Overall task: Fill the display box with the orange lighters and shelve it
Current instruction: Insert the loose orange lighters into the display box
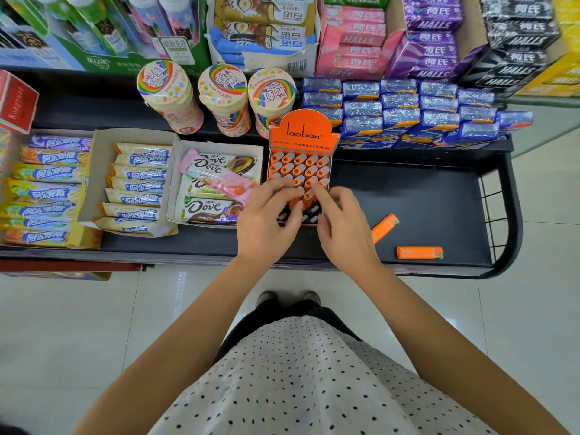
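Note:
An orange "laoban" display box [303, 133] stands on the black shelf [423, 196], its back rows packed with upright orange lighters [298, 167]. Dark empty slots show at its front. My left hand [270, 218] rests over the box's front left, fingers on the lighters. My right hand [339, 221] is beside it, fingertips pinching an orange lighter [309, 196] that stands partly in a slot. Two loose orange lighters lie on the shelf to the right, one slanted [384, 228], one flat near the front edge [419, 252].
Dove chocolate bars [213, 186] in a carton sit just left of the box, candy sticks further left. Skittles jars [219, 98] and blue wrapped packs [408, 111] stand behind. A wire rail [494, 211] closes the shelf's right end.

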The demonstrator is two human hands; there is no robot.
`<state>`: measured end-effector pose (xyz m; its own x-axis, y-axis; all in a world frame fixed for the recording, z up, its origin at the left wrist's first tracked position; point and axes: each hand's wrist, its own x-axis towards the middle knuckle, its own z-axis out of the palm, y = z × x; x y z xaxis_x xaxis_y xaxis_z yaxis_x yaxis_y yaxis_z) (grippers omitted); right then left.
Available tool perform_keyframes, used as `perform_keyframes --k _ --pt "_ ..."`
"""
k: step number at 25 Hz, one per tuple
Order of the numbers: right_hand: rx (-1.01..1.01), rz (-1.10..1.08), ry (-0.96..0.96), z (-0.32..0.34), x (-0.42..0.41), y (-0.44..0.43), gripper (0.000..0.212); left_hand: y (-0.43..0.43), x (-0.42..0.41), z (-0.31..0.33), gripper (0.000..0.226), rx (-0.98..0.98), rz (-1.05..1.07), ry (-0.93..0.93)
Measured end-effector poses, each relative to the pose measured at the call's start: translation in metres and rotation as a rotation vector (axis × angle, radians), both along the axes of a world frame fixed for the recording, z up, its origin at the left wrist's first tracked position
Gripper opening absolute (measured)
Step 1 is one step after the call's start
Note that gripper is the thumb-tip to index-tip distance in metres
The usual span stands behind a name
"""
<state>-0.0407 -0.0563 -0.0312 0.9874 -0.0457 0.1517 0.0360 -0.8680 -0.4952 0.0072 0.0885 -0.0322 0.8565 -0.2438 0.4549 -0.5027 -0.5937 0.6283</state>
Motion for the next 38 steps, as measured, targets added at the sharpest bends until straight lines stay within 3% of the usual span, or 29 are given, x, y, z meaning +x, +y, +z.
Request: perform_keyframes --k 3,7,10,15,19,22,27,33,38 --pt "0.214 -0.17 0.031 0.009 -0.013 -0.02 0.046 -0.017 -0.016 0.011 0.017 -0.052 -0.16 0.077" --pt "0.214 -0.555 0.09 0.007 -0.054 -0.077 0.022 -0.059 -0.036 0.009 0.02 0.124 -0.322 0.369" --pt "0.218 -0.862 0.242 0.002 -0.082 -0.113 0.026 -0.097 -0.036 0.002 0.033 0.327 -0.299 0.467" --pt "0.146 -1.001 0.344 -0.004 -0.094 -0.116 0.046 -0.137 -0.04 -0.007 0.044 0.626 -0.34 0.493" --pt "0.004 -1.03 0.418 -0.006 -0.083 -0.108 0.061 -0.143 -0.043 -0.006 0.034 0.654 -0.315 0.492" --pt "-0.032 -1.021 0.449 -0.004 -0.073 -0.108 0.058 -0.144 -0.042 -0.003 0.028 0.62 -0.28 0.532" --pt "0.132 -1.004 0.557 0.002 -0.05 -0.108 0.034 -0.142 -0.036 -0.005 0.028 0.504 -0.251 0.701" --pt "0.066 -0.835 0.542 0.0 -0.043 -0.097 0.044 -0.123 -0.029 -0.006 0.031 0.308 -0.294 0.769" --pt "0.32 -0.753 0.435 0.0 -0.04 -0.093 0.025 -0.099 -0.029 -0.003 0.026 0.151 -0.279 0.757"
